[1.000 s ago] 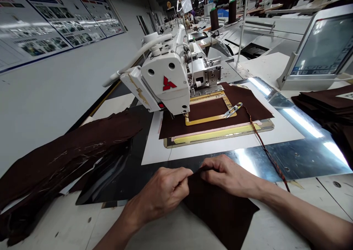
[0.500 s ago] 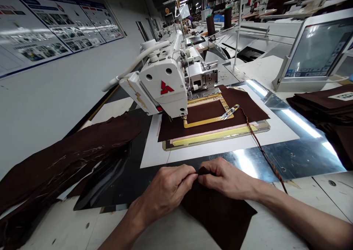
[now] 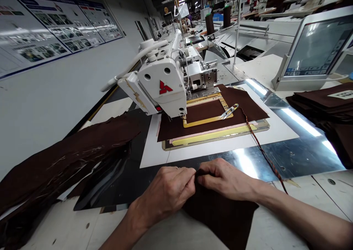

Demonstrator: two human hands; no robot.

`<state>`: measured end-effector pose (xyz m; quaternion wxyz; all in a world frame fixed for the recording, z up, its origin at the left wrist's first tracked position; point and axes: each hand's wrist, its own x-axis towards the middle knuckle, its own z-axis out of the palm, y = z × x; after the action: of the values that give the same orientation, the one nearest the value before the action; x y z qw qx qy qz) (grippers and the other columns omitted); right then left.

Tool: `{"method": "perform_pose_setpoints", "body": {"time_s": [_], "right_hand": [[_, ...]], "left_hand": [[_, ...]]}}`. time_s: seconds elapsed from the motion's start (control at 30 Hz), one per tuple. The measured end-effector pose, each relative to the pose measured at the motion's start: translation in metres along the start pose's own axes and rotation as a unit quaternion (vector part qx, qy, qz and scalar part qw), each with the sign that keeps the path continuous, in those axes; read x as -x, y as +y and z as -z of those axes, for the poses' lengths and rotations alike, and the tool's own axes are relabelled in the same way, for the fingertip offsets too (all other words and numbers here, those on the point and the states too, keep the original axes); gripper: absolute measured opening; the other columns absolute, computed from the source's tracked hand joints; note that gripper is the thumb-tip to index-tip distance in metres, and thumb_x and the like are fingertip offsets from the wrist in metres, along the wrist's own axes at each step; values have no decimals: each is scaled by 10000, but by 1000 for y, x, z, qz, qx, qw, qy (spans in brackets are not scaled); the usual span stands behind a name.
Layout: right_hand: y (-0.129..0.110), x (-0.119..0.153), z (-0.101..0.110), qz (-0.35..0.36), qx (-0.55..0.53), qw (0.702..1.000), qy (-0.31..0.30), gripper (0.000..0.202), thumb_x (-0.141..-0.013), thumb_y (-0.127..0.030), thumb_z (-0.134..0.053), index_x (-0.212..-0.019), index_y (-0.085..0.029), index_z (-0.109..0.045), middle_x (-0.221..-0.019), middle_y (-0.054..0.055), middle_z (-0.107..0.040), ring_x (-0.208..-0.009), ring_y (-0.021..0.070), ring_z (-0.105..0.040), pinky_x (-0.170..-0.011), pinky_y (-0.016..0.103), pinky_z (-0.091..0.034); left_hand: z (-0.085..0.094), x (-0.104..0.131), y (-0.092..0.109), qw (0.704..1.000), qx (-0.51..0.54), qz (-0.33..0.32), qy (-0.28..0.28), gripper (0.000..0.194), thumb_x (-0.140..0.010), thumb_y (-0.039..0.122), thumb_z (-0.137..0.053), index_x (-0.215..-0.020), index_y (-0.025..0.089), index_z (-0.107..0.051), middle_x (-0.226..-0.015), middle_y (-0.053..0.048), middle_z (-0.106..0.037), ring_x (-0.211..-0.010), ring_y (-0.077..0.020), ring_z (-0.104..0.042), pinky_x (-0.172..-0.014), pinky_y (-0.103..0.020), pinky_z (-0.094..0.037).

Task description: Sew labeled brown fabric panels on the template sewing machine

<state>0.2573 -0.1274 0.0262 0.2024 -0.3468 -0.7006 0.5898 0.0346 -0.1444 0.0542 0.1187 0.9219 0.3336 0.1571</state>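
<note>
Close to the table's front, my left hand [image 3: 172, 185] and my right hand [image 3: 224, 178] meet at the upper edge of a dark brown fabric piece [image 3: 220, 215]. Both are closed, thumbs and fingers pinching the cloth side by side. The rest of the piece hangs down toward me over the pale table. Beyond them stands a white sewing machine [image 3: 162, 84] with a red logo. Under its head, a yellow frame [image 3: 204, 123] lies on another brown fabric panel [image 3: 248, 104]. Thread snips [image 3: 228, 111] rest on the frame's right corner, tied to a braided cord [image 3: 259, 145].
A heap of brown fabric [image 3: 68, 147] with loose threads lies at left. To the right are a stack of brown pieces [image 3: 322, 104] and a tilted screen [image 3: 320, 47]. A shiny metal plate [image 3: 292, 158] and white sheet [image 3: 154, 156] surround the machine's work area.
My left fingers have curled tighter at the fabric's edge, and the left hand has turned slightly. The cloth's lower part has shifted a little to the right. Machine and snips stay put.
</note>
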Motion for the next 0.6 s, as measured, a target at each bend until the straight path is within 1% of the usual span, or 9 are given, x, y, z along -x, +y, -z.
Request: {"method": "perform_pose_setpoints", "body": {"time_s": [0.07, 0.13, 0.23, 0.33, 0.4, 0.47, 0.53, 0.6], "right_hand": [[0, 0, -1, 5, 7, 1000, 6, 203, -907, -201, -512, -711, -194, -459, -631, -72, -427, -596, 92, -367, -517, 240, -280], [-1, 0, -1, 6, 11, 1000, 10, 158, -893, -174, -510, -737, -193, -521, -634, -72, -462, -604, 92, -390, -516, 233, -286], [-3, 0, -1, 7, 13, 1000, 11, 137, -880, -151, -506, -759, -193, -556, -642, -72, -481, -611, 91, -398, -518, 228, -294], [-3, 0, -1, 12, 17, 1000, 10, 148, -883, -158, -500, -741, -193, -520, -644, -70, -455, -609, 94, -382, -520, 235, -291], [-2, 0, 0, 14, 22, 1000, 17, 184, -890, -173, -500, -712, -195, -460, -638, -68, -414, -601, 97, -354, -517, 246, -279], [-1, 0, 0, 12, 19, 1000, 20, 222, -895, -190, -501, -696, -200, -405, -634, -67, -377, -594, 100, -324, -510, 253, -266], [0, -1, 0, 8, 12, 1000, 17, 235, -901, -202, -499, -695, -204, -387, -633, -66, -362, -591, 102, -313, -504, 255, -256], [0, 0, 0, 6, 7, 1000, 12, 230, -903, -208, -496, -697, -204, -392, -636, -64, -367, -589, 102, -316, -506, 254, -255]], "left_hand": [[3, 2, 0, 1000, 5, 12, -21, 174, -968, 72, -499, -1079, 142, -613, -737, 4, -604, -619, -144, -568, -626, -296, -408], [5, 5, 0, 999, 8, 22, -37, 208, -956, 57, -492, -1103, 149, -608, -742, 11, -606, -624, -140, -580, -637, -291, -418], [7, 7, 1, 999, 11, 28, -39, 207, -942, 46, -479, -1066, 154, -603, -699, 29, -556, -583, -128, -527, -613, -286, -404], [5, 6, 2, 999, 15, 31, -21, 178, -930, 39, -460, -962, 167, -580, -678, 38, -500, -554, -119, -450, -580, -285, -371], [4, 5, 3, 999, 24, 37, -6, 181, -935, 41, -439, -895, 177, -551, -695, 30, -503, -570, -116, -447, -583, -284, -365], [4, 4, 4, 998, 43, 47, 17, 202, -949, 48, -416, -853, 182, -533, -705, 21, -520, -592, -114, -475, -592, -274, -374], [5, 4, 6, 995, 63, 64, 46, 203, -963, 65, -420, -864, 184, -551, -704, 19, -548, -599, -111, -508, -595, -259, -393], [7, 3, 7, 990, 80, 89, 70, 139, -966, 105, -485, -942, 188, -593, -726, 19, -598, -616, -111, -553, -614, -246, -427]]}}
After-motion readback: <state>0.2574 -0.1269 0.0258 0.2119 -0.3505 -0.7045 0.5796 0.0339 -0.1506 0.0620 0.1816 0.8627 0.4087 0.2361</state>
